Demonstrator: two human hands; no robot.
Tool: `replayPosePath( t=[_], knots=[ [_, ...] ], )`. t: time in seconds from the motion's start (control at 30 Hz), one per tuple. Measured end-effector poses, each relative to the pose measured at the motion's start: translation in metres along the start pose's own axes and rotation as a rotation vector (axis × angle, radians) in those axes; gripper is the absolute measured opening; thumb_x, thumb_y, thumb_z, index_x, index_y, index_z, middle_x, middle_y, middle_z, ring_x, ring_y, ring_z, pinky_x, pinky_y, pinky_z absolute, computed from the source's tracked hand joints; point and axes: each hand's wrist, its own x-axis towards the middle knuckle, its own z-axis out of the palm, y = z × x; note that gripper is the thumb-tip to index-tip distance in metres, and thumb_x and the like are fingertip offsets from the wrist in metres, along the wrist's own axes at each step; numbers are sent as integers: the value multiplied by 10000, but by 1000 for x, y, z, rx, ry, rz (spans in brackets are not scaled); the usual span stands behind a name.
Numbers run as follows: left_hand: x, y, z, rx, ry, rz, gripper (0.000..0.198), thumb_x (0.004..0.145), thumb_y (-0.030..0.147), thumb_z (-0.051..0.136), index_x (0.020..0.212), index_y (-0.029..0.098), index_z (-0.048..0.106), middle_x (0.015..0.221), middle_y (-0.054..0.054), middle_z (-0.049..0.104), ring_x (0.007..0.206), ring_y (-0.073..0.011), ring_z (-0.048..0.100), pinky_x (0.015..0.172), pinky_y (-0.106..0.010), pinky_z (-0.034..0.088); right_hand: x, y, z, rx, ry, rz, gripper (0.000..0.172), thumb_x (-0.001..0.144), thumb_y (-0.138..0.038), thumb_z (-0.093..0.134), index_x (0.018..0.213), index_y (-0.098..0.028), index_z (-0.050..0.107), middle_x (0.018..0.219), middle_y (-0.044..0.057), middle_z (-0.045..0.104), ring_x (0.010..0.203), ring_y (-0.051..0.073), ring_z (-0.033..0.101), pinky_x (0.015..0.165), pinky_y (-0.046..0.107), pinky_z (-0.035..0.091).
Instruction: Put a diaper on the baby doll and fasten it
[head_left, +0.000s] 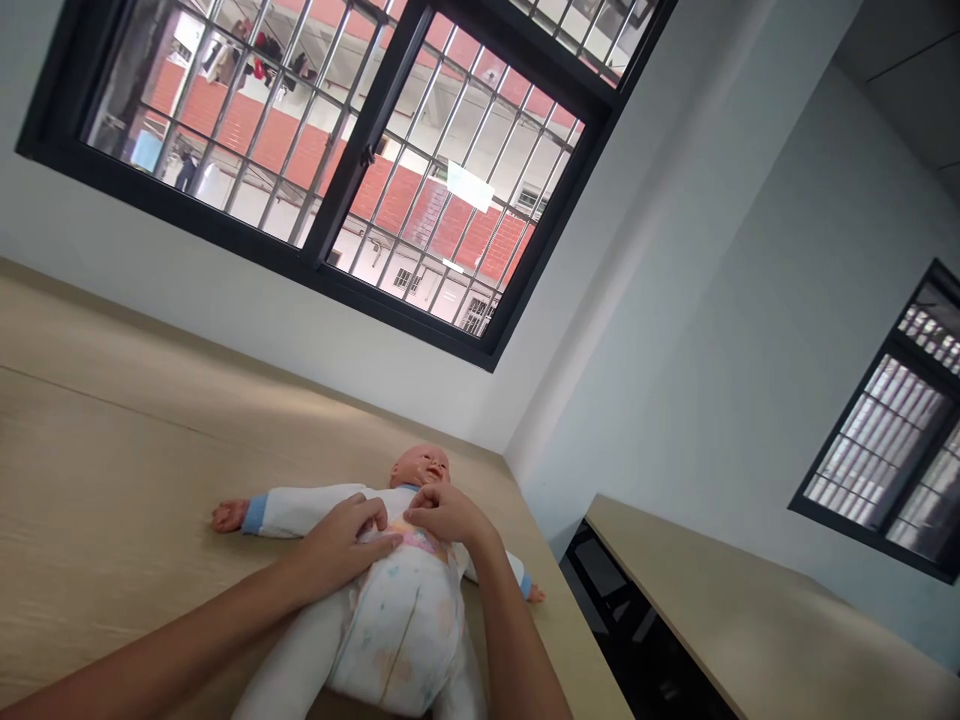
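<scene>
A baby doll (421, 464) lies on its back on the table, head toward the window, arms spread. It wears a white top (311, 508) with blue cuffs and a white printed diaper (401, 630) with a coloured waistband and a line down the front. At the waistband's left side, my left hand (346, 545) is closed at the diaper's edge, thumb lying along the band. My right hand (451, 515) is over the doll's chest, fingertips pinched together just above the waistband; what they pinch is too small to make out.
The wooden table (112, 480) meets the wall below a barred window (315, 255). A second table (720, 580) stands to the right, past a gap with a dark frame beneath it. Another window (889, 430) is on the far right wall.
</scene>
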Motion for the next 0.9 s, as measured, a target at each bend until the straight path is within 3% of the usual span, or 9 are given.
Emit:
replayPosePath(
  t=[0.57, 0.9],
  knots=[
    [6, -13, 5, -5, -51, -43, 349, 775, 514, 690, 778, 230, 488, 840, 3, 530, 800, -224, 490, 714, -322, 329, 0, 4, 0, 4, -6, -12, 142, 851, -294, 770, 792, -186, 699, 654, -54, 535, 632, 116, 466, 565, 249, 332],
    [6, -12, 6, 17, -62, -34, 370, 781, 491, 680, 733, 232, 419, 824, 23, 488, 790, -200, 462, 713, -316, 316, -5, 20, -26, 43, -85, -42, 124, 794, -294, 837, 809, -194, 767, 664, -36, 606, 640, 123, 490, 577, 262, 312]
  ],
)
